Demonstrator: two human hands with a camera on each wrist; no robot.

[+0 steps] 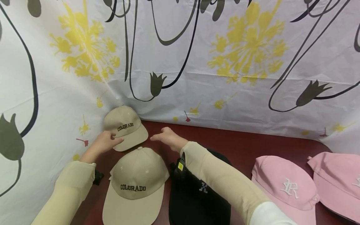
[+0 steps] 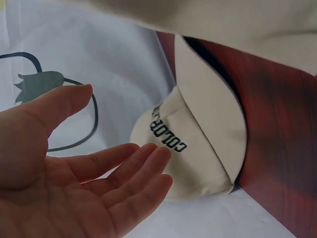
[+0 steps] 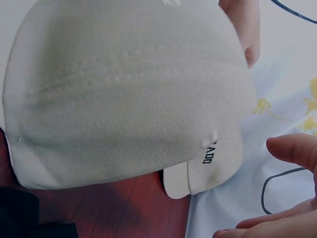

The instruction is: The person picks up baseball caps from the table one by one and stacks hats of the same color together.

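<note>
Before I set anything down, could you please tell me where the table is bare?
The widest bare patch is the strip of red table bordered by the patterned cloth, black cap and pink caps. The left side is crowded with the far beige cap, near beige cap, left hand and right hand.

Lettered COLORADO in dark capitals on far beige cap [image 1: 127, 125] and near beige cap [image 1: 136, 182]. Stitched with an ornate white R on left pink cap [image 1: 284, 184]. Too unclear to read on black cap [image 1: 197, 197], cut off on right pink cap [image 1: 337, 178].
</note>
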